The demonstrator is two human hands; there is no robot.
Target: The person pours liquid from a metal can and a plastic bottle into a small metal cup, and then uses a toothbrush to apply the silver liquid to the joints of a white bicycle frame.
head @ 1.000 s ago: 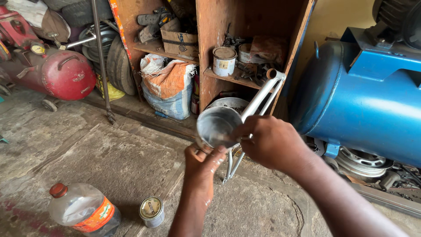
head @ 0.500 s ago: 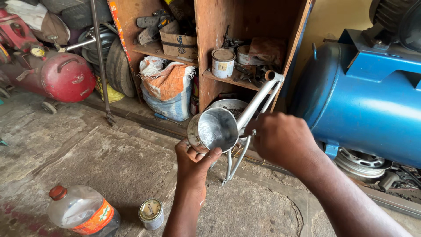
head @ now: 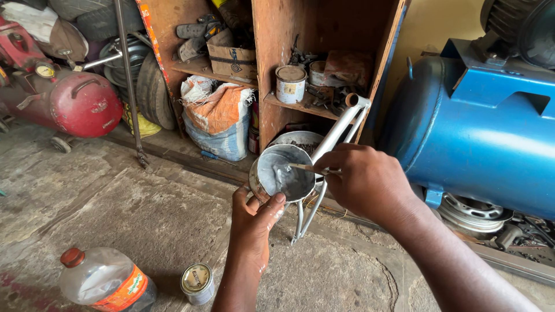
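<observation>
Far left, the red tank [head: 81, 104] sits on the floor against a stack of tyres [head: 151, 86], well apart from the work. Nearer, at the bottom edge, a clear plastic bottle [head: 104, 281] with a red cap lies on the concrete floor [head: 115, 208], and just beside it stands a small closed tin [head: 197, 283]. Neither is touched.

Centre now: the left hand [head: 254, 222] comes up from below, fingers [head: 275, 203] clamped on the lower rim of a round metal can [head: 283, 173], tilted so its mouth faces the camera. Inside, grey paint coats the walls and looks already smooth and wet, so I judge the mixing well along. Nothing shows paint going onto anything yet.

The right hand [head: 365, 182] pinches a thin stick [head: 302, 167], fingers closed on it, tip reaching into the can. Behind both hands a silver bicycle frame [head: 338, 136] leans against the wooden shelf unit [head: 300, 63], its lower end on the floor.

Room: open floor to the left and front of the hands. Right is tight, with the big blue compressor tank [head: 485, 133] close to the right forearm, and the shelf edge and frame tubes just behind the can.
</observation>
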